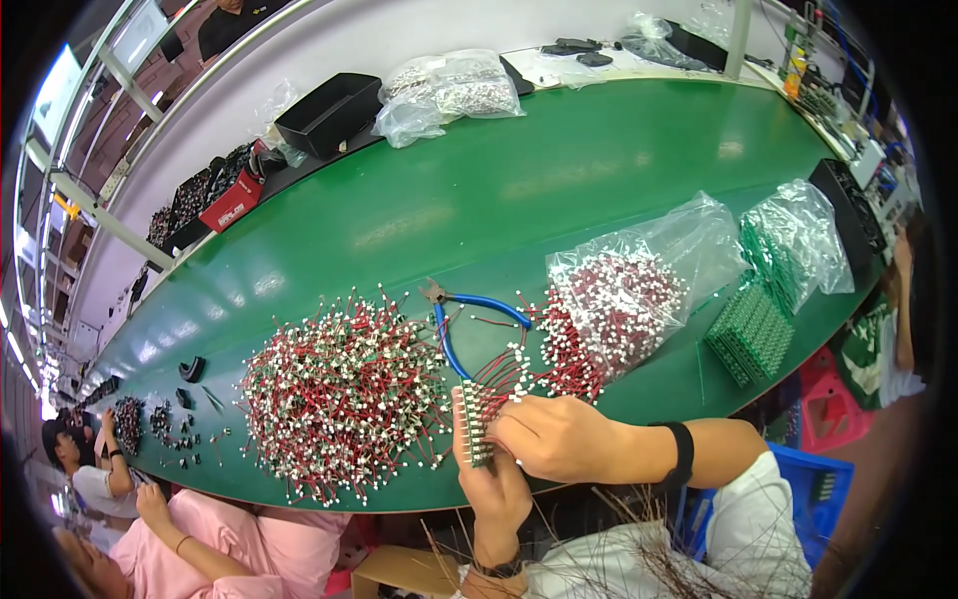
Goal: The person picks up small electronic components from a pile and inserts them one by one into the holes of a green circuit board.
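Note:
My left hand (493, 493) grips a narrow circuit board strip (473, 424) upright, with a row of white connectors along it. Fingers pinched, my right hand (559, 439) meets the strip's right side; what lies between its fingertips is hidden. Thin red wires (502, 382) fan out from beside the strip just above those fingers. Beyond the hands lie diagonal cutters (446, 344) with blue handles, jaws pointing away. To the left spreads a big heap of red wire leads (344, 399) with white connectors. More such leads (574, 349) spill from a clear plastic bag (689, 250) at the right.
Green circuit boards (750, 334) are stacked at the right beside another clear bag (803, 235). Small black parts (170, 429) lie at the left of the green table (449, 220). A black bin (329, 112) and filled bags (449, 88) line the back. A co-worker in pink (220, 544) sits at left.

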Demonstrator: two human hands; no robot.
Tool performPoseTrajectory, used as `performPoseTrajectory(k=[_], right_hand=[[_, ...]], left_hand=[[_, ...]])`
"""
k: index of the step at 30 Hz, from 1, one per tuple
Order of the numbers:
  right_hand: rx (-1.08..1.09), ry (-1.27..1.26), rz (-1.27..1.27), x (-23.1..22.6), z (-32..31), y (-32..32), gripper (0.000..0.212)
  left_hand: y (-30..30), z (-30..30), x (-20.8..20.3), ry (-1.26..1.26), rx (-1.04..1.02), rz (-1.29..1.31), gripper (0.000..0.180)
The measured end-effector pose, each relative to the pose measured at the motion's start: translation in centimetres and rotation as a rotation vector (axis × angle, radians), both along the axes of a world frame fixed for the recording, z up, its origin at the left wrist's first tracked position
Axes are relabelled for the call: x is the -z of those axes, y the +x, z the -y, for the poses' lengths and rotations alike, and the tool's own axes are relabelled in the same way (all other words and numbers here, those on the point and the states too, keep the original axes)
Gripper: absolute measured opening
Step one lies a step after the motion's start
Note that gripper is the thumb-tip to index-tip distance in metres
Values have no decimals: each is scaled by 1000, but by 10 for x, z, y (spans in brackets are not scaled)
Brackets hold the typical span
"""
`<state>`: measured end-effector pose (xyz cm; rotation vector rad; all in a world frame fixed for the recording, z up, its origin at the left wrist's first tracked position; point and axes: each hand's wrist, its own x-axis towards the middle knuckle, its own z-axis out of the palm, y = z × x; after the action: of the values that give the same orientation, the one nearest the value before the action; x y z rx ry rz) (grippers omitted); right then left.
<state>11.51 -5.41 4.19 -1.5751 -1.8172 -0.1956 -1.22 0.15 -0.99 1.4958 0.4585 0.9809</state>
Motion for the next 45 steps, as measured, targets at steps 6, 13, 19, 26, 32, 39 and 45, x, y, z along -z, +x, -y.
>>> performPoseTrajectory(k=[6, 13, 19, 26, 32, 39, 45], right_hand=[[23, 77, -81, 8, -7, -5, 19], [149, 206, -222, -7, -6, 26, 18], [221, -194, -131, 5, -6, 30, 20], [6, -130, -180, 20, -17, -6, 23], [143, -43, -117, 12, -18, 17, 16], [254, -299, -49, 4, 3, 48, 10], [246, -333, 55, 15, -4, 35, 12]], left_hand=[[-2, 0, 4, -6, -7, -13, 57], [-6, -19, -8, -493, -252, 459, 54], [-36, -43, -20, -383, -453, 536, 53], [-40, -53, -8, -318, -481, 587, 51], [-39, -48, -12, -328, -458, 581, 54], [-6, -18, -14, -491, -193, 497, 54], [-1, -16, -12, -529, -154, 455, 48]])
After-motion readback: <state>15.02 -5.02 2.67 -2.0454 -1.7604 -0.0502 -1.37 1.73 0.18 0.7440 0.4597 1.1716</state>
